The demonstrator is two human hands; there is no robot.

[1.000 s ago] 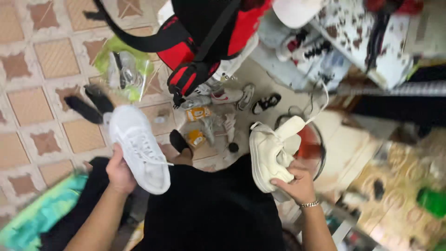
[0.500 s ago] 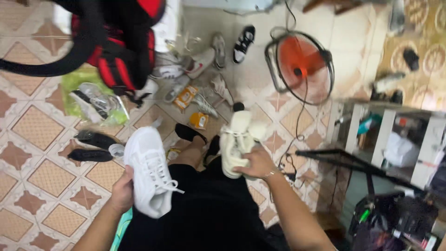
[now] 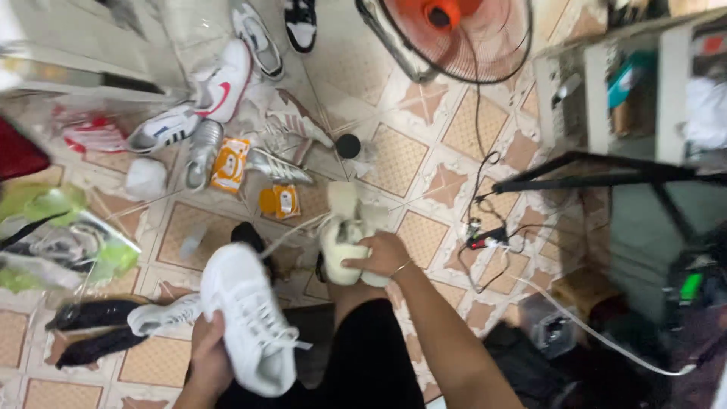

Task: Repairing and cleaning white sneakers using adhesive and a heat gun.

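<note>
The red bag seen a moment ago at the upper left is now gone. At the lower left, the left hand (image 3: 208, 356) is wrapped around a white sneaker (image 3: 254, 318). In the middle, the right hand (image 3: 382, 254) is curled tight on a cream shoe (image 3: 344, 235), lower than before. More shoes (image 3: 219, 91) lie on the tiled floor (image 3: 409, 159) above. An orange fan (image 3: 454, 34) stands at the top right, and black cables (image 3: 481, 220) trail below it.

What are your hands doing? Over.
Left hand gripping white lace-up sneaker. Right hand gripping cream sneaker. Loose shoes scattered on tiled floor.
</note>
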